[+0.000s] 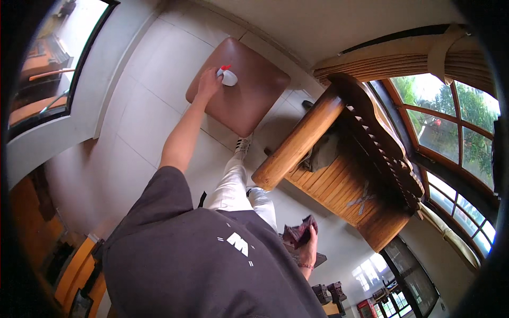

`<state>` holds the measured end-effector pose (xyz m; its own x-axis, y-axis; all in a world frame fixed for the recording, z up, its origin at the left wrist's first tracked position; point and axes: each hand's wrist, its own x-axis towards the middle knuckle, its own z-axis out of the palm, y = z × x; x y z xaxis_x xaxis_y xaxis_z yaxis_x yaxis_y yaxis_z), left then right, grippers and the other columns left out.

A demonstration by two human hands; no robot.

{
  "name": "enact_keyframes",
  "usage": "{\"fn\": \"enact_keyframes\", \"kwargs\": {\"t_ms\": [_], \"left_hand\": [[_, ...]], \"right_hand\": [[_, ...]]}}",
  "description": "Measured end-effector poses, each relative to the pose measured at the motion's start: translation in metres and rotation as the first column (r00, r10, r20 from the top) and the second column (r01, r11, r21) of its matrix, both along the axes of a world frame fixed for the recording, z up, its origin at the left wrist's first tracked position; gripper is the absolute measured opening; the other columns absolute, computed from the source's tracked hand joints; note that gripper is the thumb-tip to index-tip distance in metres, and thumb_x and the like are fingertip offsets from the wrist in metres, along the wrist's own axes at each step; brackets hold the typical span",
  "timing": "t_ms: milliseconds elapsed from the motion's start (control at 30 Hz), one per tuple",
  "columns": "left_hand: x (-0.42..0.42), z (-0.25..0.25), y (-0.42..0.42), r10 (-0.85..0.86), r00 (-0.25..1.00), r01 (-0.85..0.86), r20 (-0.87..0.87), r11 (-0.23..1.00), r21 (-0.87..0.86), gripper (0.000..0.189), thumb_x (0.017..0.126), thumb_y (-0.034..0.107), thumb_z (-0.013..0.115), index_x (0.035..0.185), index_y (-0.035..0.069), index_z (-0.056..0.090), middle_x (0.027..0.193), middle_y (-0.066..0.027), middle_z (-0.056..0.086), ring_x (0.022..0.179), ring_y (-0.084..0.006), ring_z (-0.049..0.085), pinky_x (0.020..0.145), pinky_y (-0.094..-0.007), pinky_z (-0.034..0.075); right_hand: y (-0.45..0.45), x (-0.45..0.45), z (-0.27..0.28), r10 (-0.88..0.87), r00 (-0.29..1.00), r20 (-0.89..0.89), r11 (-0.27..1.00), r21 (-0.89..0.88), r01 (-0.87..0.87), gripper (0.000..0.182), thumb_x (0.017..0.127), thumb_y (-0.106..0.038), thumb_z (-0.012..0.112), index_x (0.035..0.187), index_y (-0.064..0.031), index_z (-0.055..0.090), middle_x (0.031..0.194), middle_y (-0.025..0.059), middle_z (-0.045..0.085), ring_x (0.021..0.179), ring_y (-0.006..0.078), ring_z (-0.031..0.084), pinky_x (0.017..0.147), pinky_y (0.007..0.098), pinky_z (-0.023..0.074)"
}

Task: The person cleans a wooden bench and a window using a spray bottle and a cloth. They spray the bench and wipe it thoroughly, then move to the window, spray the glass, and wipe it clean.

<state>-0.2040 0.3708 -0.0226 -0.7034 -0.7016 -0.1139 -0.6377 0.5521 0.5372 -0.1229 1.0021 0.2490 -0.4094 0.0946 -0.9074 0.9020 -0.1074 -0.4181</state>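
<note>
My left hand (210,82) grips a white spray bottle (229,78) with a red nozzle, near its neck. Arm extended, it holds the bottle over the brown padded seat (248,95) of a stool or ottoman. Whether the bottle touches the seat, I cannot tell. Lower right, beside my body, my right hand (310,242) holds a crumpled dark maroon cloth (296,234), well apart from the seat. A thin red bracelet circles that wrist.
A wooden bench (330,187) with a thick log armrest (300,139) stands to the right, a dark bag or cloth on it. Windows (433,129) with brown curtains (381,65) lie beyond. At left is a pale wall (107,51) with a framed opening. Tiled floor surrounds my feet.
</note>
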Motion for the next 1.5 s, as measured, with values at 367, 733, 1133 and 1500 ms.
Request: {"fn": "enact_keyframes", "kwargs": {"t_ms": [367, 733, 1133, 1500], "left_hand": [[0.047, 0.256, 0.219, -0.137, 0.873, 0.136, -0.469, 0.99, -0.035, 0.018, 0.081, 0.02, 0.075, 0.082, 0.003, 0.068, 0.074, -0.0139, 0.061, 0.066, -0.033, 0.061, 0.061, -0.0433, 0.047], [0.072, 0.433, 0.537, -0.366, 0.866, 0.4, -0.34, 0.916, 0.032, 0.028, 0.079, 0.034, 0.072, 0.081, 0.006, 0.071, 0.07, -0.0154, 0.068, 0.067, -0.0356, 0.069, 0.065, -0.0466, 0.053], [0.08, 0.41, 0.694, -0.607, 0.397, 0.863, -0.689, 0.503, 0.054, 0.082, 0.086, 0.049, 0.076, 0.147, 0.005, 0.041, 0.149, -0.0213, 0.037, 0.13, -0.0285, 0.051, 0.099, -0.0428, 0.05], [-0.024, 0.425, 0.714, -0.218, 0.63, 0.681, -0.746, 0.618, 0.394, 0.038, 0.084, 0.005, 0.065, 0.121, 0.004, 0.054, 0.107, -0.0089, 0.067, 0.083, -0.0134, 0.067, 0.075, -0.031, 0.055]], "right_hand": [[-0.073, -0.066, -0.029, 0.601, 0.464, -0.651, 0.752, 0.263, -0.604, 0.083, 0.083, -0.019, 0.083, 0.15, -0.0036, 0.036, 0.139, 0.0127, 0.052, 0.128, 0.0217, 0.052, 0.109, 0.0354, 0.0423], [0.094, -0.012, 0.047, 0.746, 0.119, -0.655, 0.655, 0.689, -0.311, 0.063, 0.073, -0.042, 0.086, 0.129, -0.0217, 0.068, 0.085, 0.0072, 0.058, 0.075, 0.0272, 0.063, 0.07, 0.0405, 0.0541], [0.265, 0.001, 0.076, 0.489, 0.199, -0.849, 0.792, 0.336, -0.51, 0.056, 0.073, -0.019, 0.089, 0.124, -0.0043, 0.069, 0.097, 0.0037, 0.063, 0.088, 0.0129, 0.059, 0.079, 0.0289, 0.0493], [0.261, -0.093, 0.103, 0.492, 0.137, -0.86, 0.823, 0.408, -0.396, 0.058, 0.074, -0.03, 0.091, 0.12, -0.0024, 0.069, 0.095, 0.0044, 0.067, 0.086, 0.0114, 0.061, 0.079, 0.029, 0.0526]]}}
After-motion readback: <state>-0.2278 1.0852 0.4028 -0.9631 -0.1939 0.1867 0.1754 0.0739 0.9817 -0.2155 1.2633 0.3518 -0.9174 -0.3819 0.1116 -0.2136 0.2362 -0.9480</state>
